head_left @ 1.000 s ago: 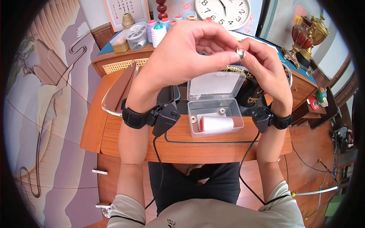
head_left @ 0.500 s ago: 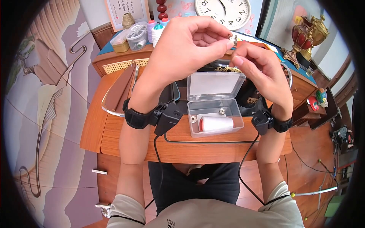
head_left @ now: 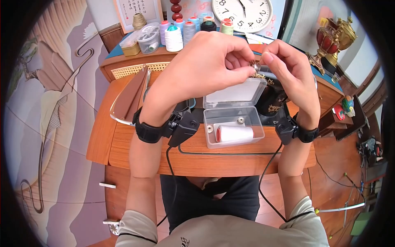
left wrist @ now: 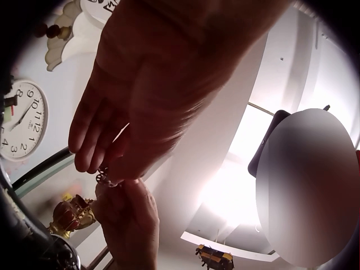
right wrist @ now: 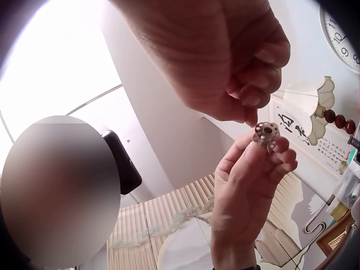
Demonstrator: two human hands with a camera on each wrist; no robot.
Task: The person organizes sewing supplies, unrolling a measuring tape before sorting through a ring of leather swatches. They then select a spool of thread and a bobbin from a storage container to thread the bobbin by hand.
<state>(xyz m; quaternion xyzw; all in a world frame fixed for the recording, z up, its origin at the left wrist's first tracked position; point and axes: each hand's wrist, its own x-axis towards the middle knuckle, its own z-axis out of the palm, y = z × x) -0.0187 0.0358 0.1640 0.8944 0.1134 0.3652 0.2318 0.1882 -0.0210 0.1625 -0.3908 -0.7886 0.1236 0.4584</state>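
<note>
My left hand [head_left: 210, 61] pinches a small metal bobbin [head_left: 256, 66] between thumb and forefinger, raised above the table. In the right wrist view the holes in the face of the bobbin [right wrist: 266, 134] show clearly. Close beside it, my right hand [head_left: 290, 72] has thumb and forefinger pinched together, at a thread too fine to make out now. Below both hands stands a clear plastic box [head_left: 234, 142], its lid raised. Inside lie a white thread spool [head_left: 235, 133] and two more bobbins, one metal [head_left: 241, 120] and one pale [head_left: 210, 129].
Behind the box is a black sewing machine [head_left: 267, 99] with gold ornament, partly hidden by my right hand. Several thread cones [head_left: 174, 39] line the back shelf near a plastic tub [head_left: 148, 40]. A brown folder [head_left: 131, 94] lies on the table's left side.
Both hands first rise slightly and part, a fine thread showing between bobbin and right fingers, then come lower. My right fingers have moved from below the bobbin to its upper right side.
</note>
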